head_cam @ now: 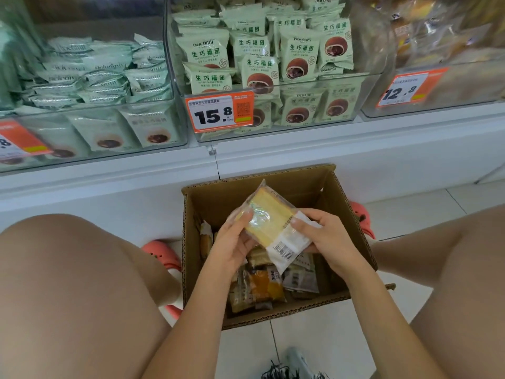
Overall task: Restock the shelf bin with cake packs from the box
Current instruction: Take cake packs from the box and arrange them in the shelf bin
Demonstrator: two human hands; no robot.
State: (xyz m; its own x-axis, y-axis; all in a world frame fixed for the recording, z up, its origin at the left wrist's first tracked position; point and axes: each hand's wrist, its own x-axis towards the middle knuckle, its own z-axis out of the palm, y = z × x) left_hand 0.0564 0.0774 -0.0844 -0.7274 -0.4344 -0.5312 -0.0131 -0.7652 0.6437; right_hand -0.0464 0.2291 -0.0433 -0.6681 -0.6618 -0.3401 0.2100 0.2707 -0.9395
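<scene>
A: From the head view, which step is this?

B: Picking. The left hand (pixel 232 242) and right hand (pixel 325 239) both grip one cake pack (pixel 270 225) just above the open box (pixel 352 214).

A: Next?

B: Probably lift it into a shelf bin (pixel 276 83); which one isn't clear.

Glossy plastic cake pack (pixel 269 225), corrugated cardboard box (pixel 273 192)

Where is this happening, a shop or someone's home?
Most likely a shop aisle: clear shelf bins of identical snack packs, orange price tags, and an open cardboard box of wrapped cakes on the floor.
</scene>
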